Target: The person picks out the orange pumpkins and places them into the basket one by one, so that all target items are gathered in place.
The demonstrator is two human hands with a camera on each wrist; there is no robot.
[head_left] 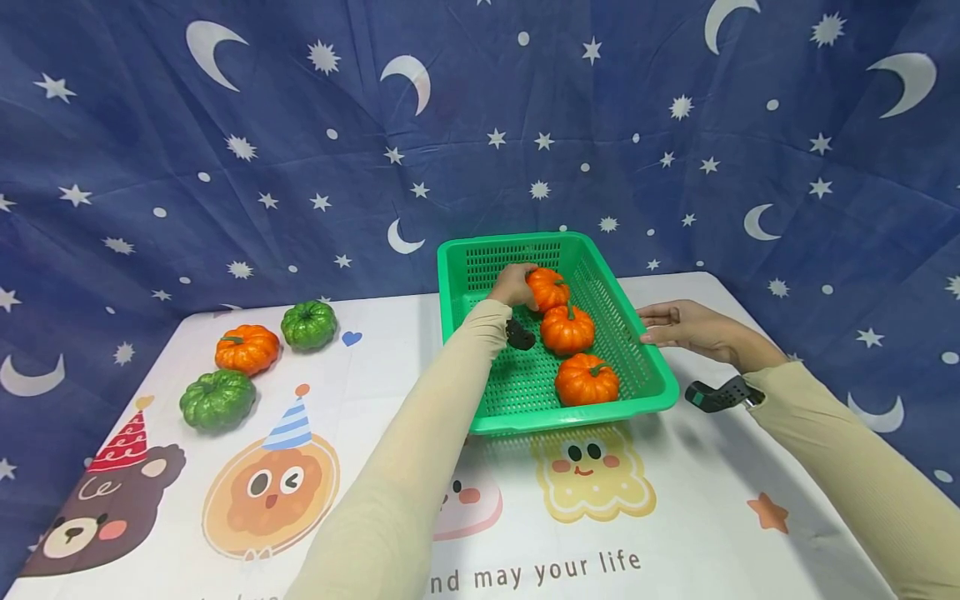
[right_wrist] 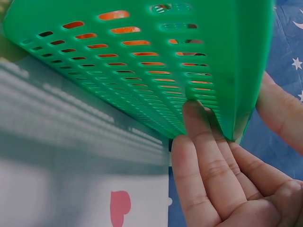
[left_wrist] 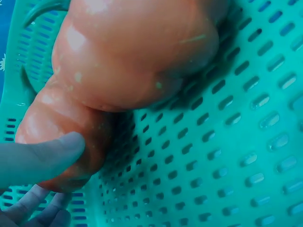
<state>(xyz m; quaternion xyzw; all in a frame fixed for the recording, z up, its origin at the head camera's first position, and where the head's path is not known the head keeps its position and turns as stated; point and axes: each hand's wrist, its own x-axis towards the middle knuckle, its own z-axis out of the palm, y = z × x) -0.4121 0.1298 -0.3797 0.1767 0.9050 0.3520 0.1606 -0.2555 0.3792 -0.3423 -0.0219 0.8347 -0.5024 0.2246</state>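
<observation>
Three orange pumpkins lie in a green plastic basket (head_left: 517,422). My left hand (head_left: 514,286) reaches inside and grips the farthest pumpkin (head_left: 547,289). Its thumb (left_wrist: 57,153) presses one side of that pumpkin, while the other fingers pass partly hidden behind it. Touching it is the middle pumpkin (head_left: 566,331), and the nearest pumpkin (head_left: 587,380) sits toward the front wall. At the basket's right side, my right hand (head_left: 690,327) touches the outer wall. In the right wrist view its fingers (right_wrist: 215,170) are fairly straight beneath the rim, the thumb beside the rim's edge.
On the table's left lie an orange pumpkin (head_left: 247,349), a dark green pumpkin (head_left: 309,325) and a lighter green pumpkin (head_left: 217,401). A printed white cloth (head_left: 375,350) covers the table. Behind it hangs a blue curtain (head_left: 300,167) with moons and stars.
</observation>
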